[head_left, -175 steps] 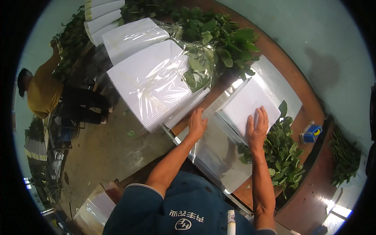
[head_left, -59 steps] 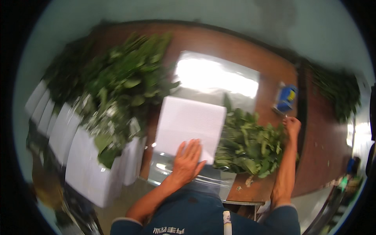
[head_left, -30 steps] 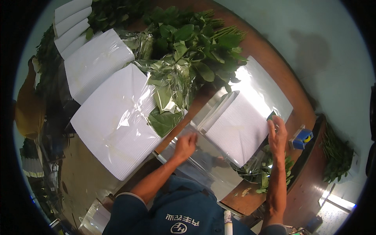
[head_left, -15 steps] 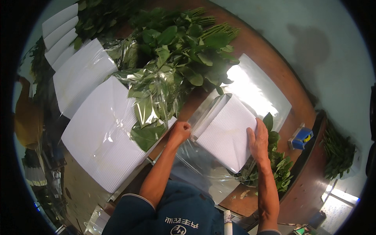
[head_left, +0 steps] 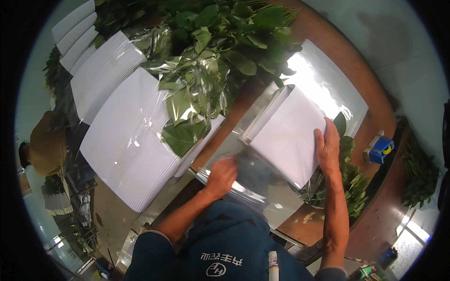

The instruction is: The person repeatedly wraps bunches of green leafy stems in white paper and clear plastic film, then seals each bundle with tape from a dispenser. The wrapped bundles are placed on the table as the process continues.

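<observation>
A white corrugated paper wrapper (head_left: 287, 136) is folded around a bundle of leafy stems, and its leaves (head_left: 349, 175) poke out on the right. My right hand (head_left: 329, 149) grips the wrapper's right edge, thumb on top and fingers along the side. Beneath the wrapper lies clear plastic film (head_left: 248, 164), which reaches toward my body. My left hand (head_left: 221, 177) is over the film's near left part, apart from the wrapper. Motion blurs its fingers, so whether they hold anything is hidden.
Left of my hands is a stack of white corrugated sheets (head_left: 126, 140), with film-wrapped leafy stems (head_left: 192, 103) beside it. Clear sheets (head_left: 347, 89) lie on the brown table (head_left: 375, 100) behind the wrapper. A blue tape dispenser (head_left: 380, 149) stands right. Another person (head_left: 48, 143) is far left.
My left hand has left the wrapper's left edge and moved toward my body. My right hand stays on the right edge. The whole view has shifted slightly.
</observation>
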`<state>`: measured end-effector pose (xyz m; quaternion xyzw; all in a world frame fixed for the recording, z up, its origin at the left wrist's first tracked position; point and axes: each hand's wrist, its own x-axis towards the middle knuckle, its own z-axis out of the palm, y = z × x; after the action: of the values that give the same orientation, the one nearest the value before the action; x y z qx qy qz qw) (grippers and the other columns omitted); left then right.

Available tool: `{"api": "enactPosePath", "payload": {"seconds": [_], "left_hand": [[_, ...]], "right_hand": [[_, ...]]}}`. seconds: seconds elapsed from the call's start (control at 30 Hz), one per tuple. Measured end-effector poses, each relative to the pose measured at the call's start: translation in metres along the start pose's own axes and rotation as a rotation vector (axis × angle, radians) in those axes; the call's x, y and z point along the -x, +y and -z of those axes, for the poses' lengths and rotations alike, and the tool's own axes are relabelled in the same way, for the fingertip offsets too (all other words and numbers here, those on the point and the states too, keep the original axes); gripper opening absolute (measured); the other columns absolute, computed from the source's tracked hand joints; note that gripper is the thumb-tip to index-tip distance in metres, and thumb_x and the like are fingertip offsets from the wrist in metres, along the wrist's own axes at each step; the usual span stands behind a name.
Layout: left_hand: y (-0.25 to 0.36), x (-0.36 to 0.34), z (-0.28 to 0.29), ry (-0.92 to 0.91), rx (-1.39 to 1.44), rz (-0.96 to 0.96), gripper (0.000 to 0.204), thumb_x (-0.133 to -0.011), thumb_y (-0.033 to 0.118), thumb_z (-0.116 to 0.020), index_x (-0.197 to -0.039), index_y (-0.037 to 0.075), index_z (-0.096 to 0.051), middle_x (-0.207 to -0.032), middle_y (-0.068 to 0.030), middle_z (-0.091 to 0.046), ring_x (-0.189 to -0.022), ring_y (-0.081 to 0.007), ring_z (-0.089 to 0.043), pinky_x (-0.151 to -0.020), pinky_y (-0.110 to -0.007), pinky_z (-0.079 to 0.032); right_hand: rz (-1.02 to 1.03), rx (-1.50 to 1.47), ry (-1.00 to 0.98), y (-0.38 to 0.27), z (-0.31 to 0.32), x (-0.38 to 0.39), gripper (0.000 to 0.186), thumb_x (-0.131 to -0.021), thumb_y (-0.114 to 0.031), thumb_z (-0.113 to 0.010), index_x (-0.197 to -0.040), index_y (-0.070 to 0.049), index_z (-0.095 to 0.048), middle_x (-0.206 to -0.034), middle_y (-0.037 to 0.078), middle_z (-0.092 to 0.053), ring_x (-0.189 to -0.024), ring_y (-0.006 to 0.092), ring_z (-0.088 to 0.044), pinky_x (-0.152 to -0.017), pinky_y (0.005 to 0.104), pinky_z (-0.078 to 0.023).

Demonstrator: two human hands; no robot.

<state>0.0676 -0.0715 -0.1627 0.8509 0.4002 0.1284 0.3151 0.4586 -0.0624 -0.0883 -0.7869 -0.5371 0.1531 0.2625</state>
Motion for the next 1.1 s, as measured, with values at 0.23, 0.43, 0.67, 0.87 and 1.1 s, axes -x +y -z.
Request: {"api": "enactPosePath", "payload": {"seconds": [0.23, 0.43, 0.67, 0.87, 1.1], "left_hand": [[-0.005, 0.052, 0.036, -0.23, -0.01, -0.122, 0.02, -0.095, 0.018, -0.067, -0.107, 0.003, -0.069, -0.12, -0.0175, -0.066, -0.111, -0.0359, -0.063, -0.099, -0.046, -0.048], [-0.028, -0.078, 0.011, 0.151, 0.442, 0.481, 0.043, -0.103, 0.035, -0.057, -0.079, -0.001, -0.061, -0.082, -0.0249, -0.066, -0.078, -0.0441, -0.064, -0.071, -0.045, -0.051], [-0.041, -0.172, -0.022, -0.011, 0.337, 0.762, 0.042, -0.09, 0.043, -0.073, -0.088, 0.001, -0.071, -0.086, -0.0198, -0.074, -0.083, -0.0336, -0.072, -0.081, -0.046, -0.055], [-0.081, -0.171, -0.039, -0.127, 0.661, 0.457, 0.015, -0.079, 0.007, -0.068, -0.09, 0.002, -0.076, -0.087, -0.0089, -0.076, -0.084, -0.0178, -0.071, -0.079, -0.033, -0.055], [-0.06, -0.267, -0.049, -0.102, 0.865, 0.464, 0.041, -0.096, 0.026, -0.069, -0.131, 0.004, -0.064, -0.121, -0.0137, -0.07, -0.11, -0.0207, -0.065, -0.093, -0.034, -0.052]], "right_hand": [[-0.001, -0.042, 0.007, 0.003, -0.004, 0.003, 0.051, -0.103, -0.027, -0.061, -0.144, 0.002, -0.049, -0.138, 0.026, -0.057, -0.125, 0.0413, -0.055, -0.108, 0.0475, -0.042], [0.017, -0.03, -0.004, 0.007, -0.005, 0.001, 0.051, -0.103, -0.027, -0.061, -0.143, 0.003, -0.05, -0.135, 0.027, -0.057, -0.125, 0.0419, -0.055, -0.109, 0.0478, -0.042], [0.003, 0.022, -0.009, 0.007, -0.003, 0.001, 0.054, -0.103, -0.029, -0.061, -0.144, 0.003, -0.048, -0.137, 0.028, -0.057, -0.125, 0.0435, -0.054, -0.109, 0.0489, -0.042], [-0.007, -0.004, -0.006, 0.007, -0.005, 0.003, 0.054, -0.101, -0.028, -0.063, -0.143, 0.003, -0.049, -0.137, 0.028, -0.056, -0.127, 0.0445, -0.054, -0.11, 0.0492, -0.042], [-0.004, 0.005, 0.032, 0.009, -0.008, 0.005, 0.056, -0.099, -0.029, -0.067, -0.143, 0.002, -0.05, -0.14, 0.027, -0.056, -0.13, 0.043, -0.051, -0.112, 0.0488, -0.04]]}}
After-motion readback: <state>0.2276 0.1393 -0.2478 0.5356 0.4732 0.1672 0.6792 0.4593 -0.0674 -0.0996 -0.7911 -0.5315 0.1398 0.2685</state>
